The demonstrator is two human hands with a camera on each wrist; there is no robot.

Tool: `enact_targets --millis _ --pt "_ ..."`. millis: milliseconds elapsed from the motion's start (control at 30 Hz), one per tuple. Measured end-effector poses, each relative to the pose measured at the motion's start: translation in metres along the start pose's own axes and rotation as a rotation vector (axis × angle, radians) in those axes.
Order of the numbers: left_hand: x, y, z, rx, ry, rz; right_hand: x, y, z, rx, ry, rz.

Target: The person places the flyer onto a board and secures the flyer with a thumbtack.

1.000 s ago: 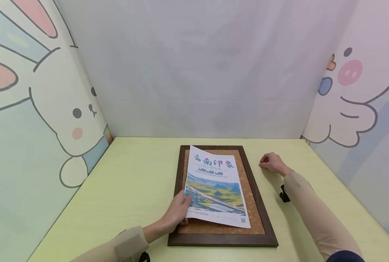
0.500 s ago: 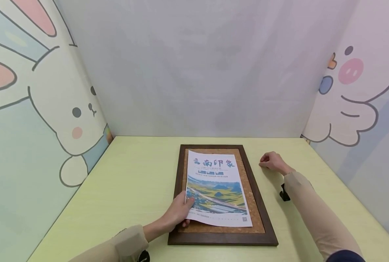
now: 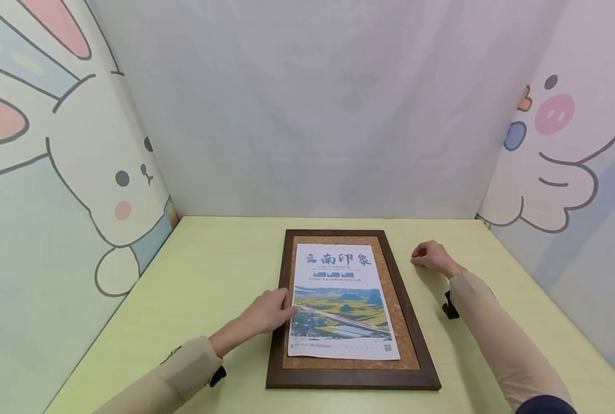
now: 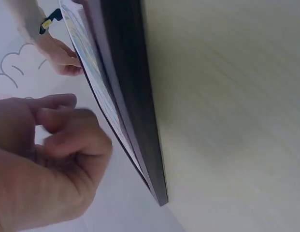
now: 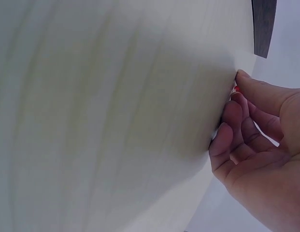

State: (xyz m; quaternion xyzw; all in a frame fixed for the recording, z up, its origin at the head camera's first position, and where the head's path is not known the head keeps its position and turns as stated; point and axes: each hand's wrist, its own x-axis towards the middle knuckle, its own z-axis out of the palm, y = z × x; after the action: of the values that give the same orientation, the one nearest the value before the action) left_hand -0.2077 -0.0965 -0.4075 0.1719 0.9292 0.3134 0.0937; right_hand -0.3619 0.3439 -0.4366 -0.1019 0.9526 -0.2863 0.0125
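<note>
A paper poster (image 3: 338,302) with a printed landscape and large blue characters lies on the cork surface (image 3: 403,339) of a dark-framed corkboard (image 3: 354,378). At the poster's left edge is my left hand (image 3: 267,312), above the frame's left side. In the left wrist view its fingers (image 4: 77,137) are loosely curled and hold nothing; whether one grazes the paper cannot be told. Right of the board, my right hand (image 3: 434,257) is low at the tabletop. Its fingertips pinch a small red object (image 5: 237,89), mostly hidden by the fingers, in the right wrist view.
The board lies on a pale yellow-green table (image 3: 209,270). A plain grey-white backdrop (image 3: 328,115) stands behind it, with cartoon-printed side panels left and right. Black wrist devices (image 3: 449,306) sit at both sleeves.
My left hand has let go of the poster's left edge and drawn slightly left and up. The lifted sheet has come down and lies flatter. The right hand has stayed in place.
</note>
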Motion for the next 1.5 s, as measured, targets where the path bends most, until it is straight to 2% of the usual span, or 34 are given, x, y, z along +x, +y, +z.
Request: enact_targets --millis 67,133,200,300,467,567,900,1200,1500 --pt "0.002 -0.004 0.001 0.092 0.034 0.057 0.000 -0.001 0.001 0.003 -0.004 0.000" --pt "0.003 -0.007 0.002 0.166 0.035 0.132 0.001 -0.001 0.002 0.005 -0.006 0.001" --pt "0.004 -0.011 0.004 0.233 0.015 0.208 0.001 -0.002 0.002 0.007 -0.004 0.001" --pt "0.004 -0.015 0.005 0.282 -0.055 0.261 0.001 -0.002 0.002 0.005 0.007 0.000" --pt "0.005 -0.019 0.006 0.345 -0.170 0.263 0.002 -0.003 0.002 -0.004 0.026 -0.010" --pt "0.004 -0.021 0.007 0.365 -0.194 0.273 0.004 -0.007 0.003 0.003 0.034 -0.001" --pt "0.003 -0.020 0.008 0.359 -0.191 0.282 0.018 -0.032 0.003 0.110 0.023 -0.012" --pt "0.002 -0.014 0.007 0.358 -0.211 0.257 0.032 -0.049 0.011 0.110 0.042 -0.004" --pt "0.002 -0.015 0.008 0.358 -0.220 0.260 0.045 -0.068 0.020 0.120 0.048 -0.042"
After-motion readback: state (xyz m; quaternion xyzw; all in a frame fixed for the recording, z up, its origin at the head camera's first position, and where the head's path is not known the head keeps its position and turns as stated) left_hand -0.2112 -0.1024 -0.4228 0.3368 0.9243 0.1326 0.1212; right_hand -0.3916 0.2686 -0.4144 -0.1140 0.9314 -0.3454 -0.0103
